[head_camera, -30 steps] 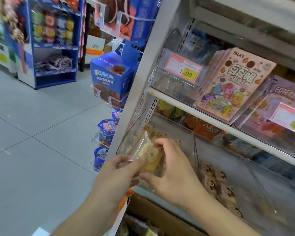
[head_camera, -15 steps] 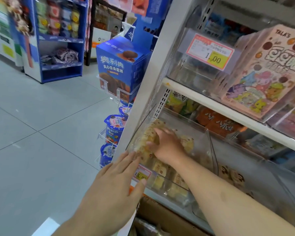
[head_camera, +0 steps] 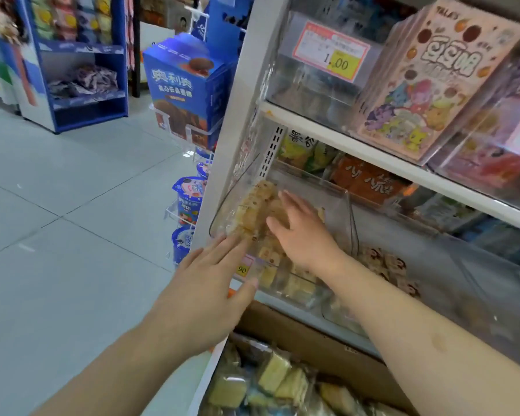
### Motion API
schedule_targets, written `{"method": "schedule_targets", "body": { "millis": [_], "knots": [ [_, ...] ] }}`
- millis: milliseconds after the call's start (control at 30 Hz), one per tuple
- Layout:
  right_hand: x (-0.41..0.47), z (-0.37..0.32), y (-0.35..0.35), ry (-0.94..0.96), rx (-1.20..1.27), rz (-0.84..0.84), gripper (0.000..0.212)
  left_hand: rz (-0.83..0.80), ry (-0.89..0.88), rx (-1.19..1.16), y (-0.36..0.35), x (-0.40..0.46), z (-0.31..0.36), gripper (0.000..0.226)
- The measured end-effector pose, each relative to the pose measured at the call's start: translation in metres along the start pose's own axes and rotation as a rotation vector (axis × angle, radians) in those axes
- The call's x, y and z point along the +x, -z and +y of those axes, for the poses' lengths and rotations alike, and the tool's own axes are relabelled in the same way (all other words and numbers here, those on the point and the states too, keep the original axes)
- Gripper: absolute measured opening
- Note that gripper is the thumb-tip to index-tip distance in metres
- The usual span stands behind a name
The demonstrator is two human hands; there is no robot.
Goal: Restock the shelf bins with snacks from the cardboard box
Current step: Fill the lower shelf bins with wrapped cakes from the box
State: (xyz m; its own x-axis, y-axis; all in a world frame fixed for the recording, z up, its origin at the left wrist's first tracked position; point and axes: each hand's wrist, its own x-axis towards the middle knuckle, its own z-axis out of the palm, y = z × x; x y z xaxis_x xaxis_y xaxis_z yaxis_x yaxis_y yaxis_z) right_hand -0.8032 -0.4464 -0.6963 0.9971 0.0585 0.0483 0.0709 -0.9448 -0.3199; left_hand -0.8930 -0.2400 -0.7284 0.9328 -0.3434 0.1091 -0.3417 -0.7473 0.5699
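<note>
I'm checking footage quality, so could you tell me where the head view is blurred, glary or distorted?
Head view: motion blur softens the pink snack box and the wrapped cakes in the cardboard box; glare hazes the clear bin around the right hand; wide-angle distortion tilts the shelf post; lighting is even, without hard shadows.

We are seeing a clear, glossy plastic bin [head_camera: 339,202], snacks [head_camera: 254,205] in shiny transparent wrappers, a matt brown cardboard box [head_camera: 321,346], a smooth white-painted metal shelf [head_camera: 357,151] and glossy floor tiles [head_camera: 72,205].
</note>
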Motion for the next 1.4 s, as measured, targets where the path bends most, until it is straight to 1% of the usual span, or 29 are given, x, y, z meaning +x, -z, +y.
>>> {"method": "schedule_targets", "body": {
  "millis": [133, 200, 267, 367, 433, 533, 600, 700, 767, 867, 933, 1033, 1133, 1167, 1267, 1400],
  "knots": [
    [-0.096, 0.011, 0.029, 0.098, 0.029, 0.097, 0.062, -0.062, -0.097, -0.025, -0.006, -0.019, 0.022, 0.066],
    [-0.153, 0.024, 0.036, 0.104, 0.068, 0.122, 0.055, -0.111, -0.137, -0.037, -0.016, -0.029, 0.032, 0.067],
    [-0.207, 0.043, 0.035, 0.055, 0.106, 0.101, 0.049, -0.179, -0.169, -0.026, -0.031, -0.041, 0.041, 0.066],
    [-0.270, 0.087, 0.016, -0.092, 0.126, 0.031, 0.045, -0.247, -0.198, -0.003, -0.056, -0.056, 0.053, 0.062],
    [-0.303, 0.122, -0.004, -0.225, 0.117, -0.018, 0.047, -0.309, -0.180, 0.001, -0.077, -0.065, 0.059, 0.059],
    [-0.335, 0.173, -0.037, -0.395, 0.071, -0.137, 0.056, -0.419, -0.173, 0.040, -0.117, -0.076, 0.061, 0.064],
    [-0.339, 0.196, -0.055, -0.440, 0.060, -0.228, 0.065, -0.505, -0.162, 0.069, -0.145, -0.080, 0.061, 0.070],
    [-0.330, 0.217, -0.079, -0.443, 0.093, -0.276, 0.072, -0.598, -0.161, 0.108, -0.185, -0.077, 0.063, 0.076],
    [-0.322, 0.226, -0.096, -0.441, 0.134, -0.288, 0.079, -0.601, -0.159, 0.107, -0.209, -0.069, 0.064, 0.080],
    [-0.312, 0.236, -0.122, -0.471, 0.236, -0.256, 0.093, -0.565, -0.180, 0.117, -0.243, -0.055, 0.064, 0.087],
    [-0.307, 0.239, -0.138, -0.500, 0.279, -0.217, 0.094, -0.538, -0.176, 0.122, -0.263, -0.049, 0.060, 0.091],
    [-0.306, 0.239, -0.157, -0.516, 0.258, -0.160, 0.075, -0.533, -0.149, 0.131, -0.282, -0.044, 0.049, 0.092],
    [-0.308, 0.238, -0.159, -0.545, 0.300, -0.096, 0.050, -0.452, -0.150, 0.145, -0.290, -0.044, 0.039, 0.085],
    [-0.308, 0.238, -0.158, -0.551, 0.313, -0.077, 0.045, -0.429, -0.137, 0.153, -0.292, -0.044, 0.039, 0.082],
    [-0.308, 0.239, -0.153, -0.569, 0.354, -0.052, 0.044, -0.404, -0.094, 0.169, -0.295, -0.042, 0.043, 0.075],
    [-0.310, 0.232, -0.138, -0.605, 0.414, -0.010, 0.042, -0.330, -0.097, 0.103, -0.281, -0.036, 0.042, 0.055]
  ]
}}
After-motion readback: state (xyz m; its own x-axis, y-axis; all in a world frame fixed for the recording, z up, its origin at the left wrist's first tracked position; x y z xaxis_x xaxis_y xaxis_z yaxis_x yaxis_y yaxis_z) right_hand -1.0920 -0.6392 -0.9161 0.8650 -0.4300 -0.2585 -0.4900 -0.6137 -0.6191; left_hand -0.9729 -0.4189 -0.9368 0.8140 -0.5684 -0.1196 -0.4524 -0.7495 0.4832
